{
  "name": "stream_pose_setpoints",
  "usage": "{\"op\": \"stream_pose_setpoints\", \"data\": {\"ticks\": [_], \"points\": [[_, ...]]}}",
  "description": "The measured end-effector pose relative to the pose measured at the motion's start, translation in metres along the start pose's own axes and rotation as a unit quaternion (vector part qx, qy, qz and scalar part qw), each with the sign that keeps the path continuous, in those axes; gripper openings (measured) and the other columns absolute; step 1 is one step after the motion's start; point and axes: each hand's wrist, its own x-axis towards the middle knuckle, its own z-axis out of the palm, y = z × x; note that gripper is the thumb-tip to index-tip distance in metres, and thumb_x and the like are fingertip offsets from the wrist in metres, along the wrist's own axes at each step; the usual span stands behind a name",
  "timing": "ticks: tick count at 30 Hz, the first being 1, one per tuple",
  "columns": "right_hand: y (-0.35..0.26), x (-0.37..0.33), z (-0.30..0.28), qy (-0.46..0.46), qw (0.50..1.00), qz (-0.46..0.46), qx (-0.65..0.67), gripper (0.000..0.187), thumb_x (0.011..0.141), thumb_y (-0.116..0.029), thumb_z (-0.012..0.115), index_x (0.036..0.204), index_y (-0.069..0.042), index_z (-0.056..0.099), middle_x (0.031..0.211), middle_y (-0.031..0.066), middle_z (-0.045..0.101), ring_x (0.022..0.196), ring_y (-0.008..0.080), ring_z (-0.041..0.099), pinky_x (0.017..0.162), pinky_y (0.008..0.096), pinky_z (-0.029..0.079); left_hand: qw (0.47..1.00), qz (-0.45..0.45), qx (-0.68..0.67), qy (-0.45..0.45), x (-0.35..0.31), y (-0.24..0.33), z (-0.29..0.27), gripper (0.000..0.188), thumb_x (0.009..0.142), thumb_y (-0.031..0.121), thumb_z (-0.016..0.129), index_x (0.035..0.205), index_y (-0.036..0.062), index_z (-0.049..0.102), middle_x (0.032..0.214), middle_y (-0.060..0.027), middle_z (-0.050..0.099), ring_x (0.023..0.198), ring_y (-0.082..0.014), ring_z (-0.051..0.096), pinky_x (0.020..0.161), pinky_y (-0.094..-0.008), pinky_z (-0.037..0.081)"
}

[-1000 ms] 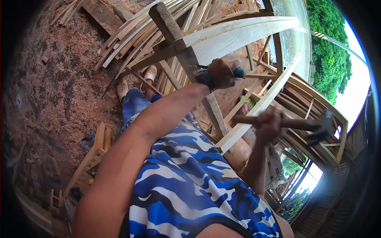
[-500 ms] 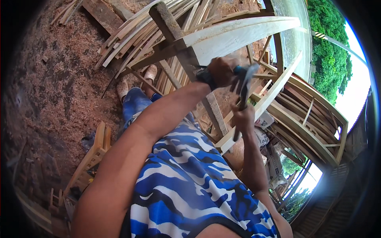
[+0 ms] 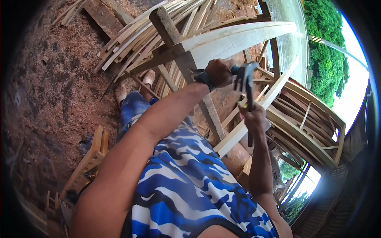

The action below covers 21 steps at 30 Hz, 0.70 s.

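My left hand (image 3: 219,73), with a dark band at the wrist, is closed around a tool whose teal end (image 3: 235,70) sticks out toward the hammer. The rest of that tool is hidden, so its kind cannot be told. My right hand (image 3: 254,118) grips the dark handle of a hammer (image 3: 249,89). The hammer's head is up beside the teal end; whether they touch cannot be told. Behind my left hand lies a broad pale board (image 3: 234,41) on a wooden stand (image 3: 180,59). A long squared timber (image 3: 232,139) slants behind my right hand.
Long thin wood strips (image 3: 133,37) are piled at the far left of the stand. Shavings (image 3: 67,87) cover the ground. A curved wooden frame (image 3: 305,123) stands at the right. A small wooden piece (image 3: 93,152) is at the lower left, beside my left arm.
My right hand and the hammer's handle have shifted right, while the hammer's head stays near the teal end. My left hand has moved slightly left and still holds the tool.
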Motion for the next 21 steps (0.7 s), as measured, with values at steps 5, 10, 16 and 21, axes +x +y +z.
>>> {"op": "stream_pose_setpoints", "data": {"ticks": [5,10,16,21], "points": [[-0.025,0.003,0.004,0.164,0.893,0.021,0.418,0.030,0.093,-0.016,0.071,0.067,-0.013,0.057,0.052,-0.0005,0.054,0.043,0.0129,0.053,0.040,0.0295,0.042,0.999,-0.041,0.022,-0.022,-0.004,0.003,0.002,0.015,0.078,0.020,0.075,0.081,0.0091,0.064,0.073,-0.0184,0.067,0.070,-0.0414,0.068,0.062,-0.0491,0.055],[0.010,0.008,0.016,-0.004,0.999,-0.016,-0.029,0.047,0.088,-0.035,0.076,0.062,-0.002,0.055,0.052,0.0015,0.050,0.044,0.0151,0.048,0.048,0.0380,0.040,0.999,-0.040,0.018,-0.009,0.007,-0.006,0.008,0.005,0.081,0.014,0.065,0.084,0.0104,0.065,0.074,-0.0182,0.068,0.072,-0.0415,0.068,0.062,-0.0486,0.055],[-0.009,-0.023,-0.001,-0.017,0.982,0.056,0.179,0.036,0.092,-0.029,0.075,0.068,-0.010,0.056,0.054,-0.0002,0.052,0.041,0.0106,0.049,0.040,0.0277,0.038,0.892,-0.064,-0.203,-0.400,0.032,-0.013,0.000,0.005,0.075,0.009,0.065,0.077,0.0101,0.070,0.075,-0.0169,0.070,0.069,-0.0362,0.069,0.063,-0.0439,0.054],[-0.004,-0.044,-0.011,-0.015,0.958,0.081,0.276,0.033,0.092,-0.027,0.076,0.070,-0.011,0.057,0.056,-0.0013,0.052,0.042,0.0099,0.047,0.041,0.0273,0.037,0.943,-0.083,0.074,-0.314,-0.014,0.053,0.006,0.014,0.073,0.022,0.070,0.078,0.0100,0.074,0.075,-0.0168,0.071,0.072,-0.0323,0.073,0.069,-0.0464,0.059]]}}
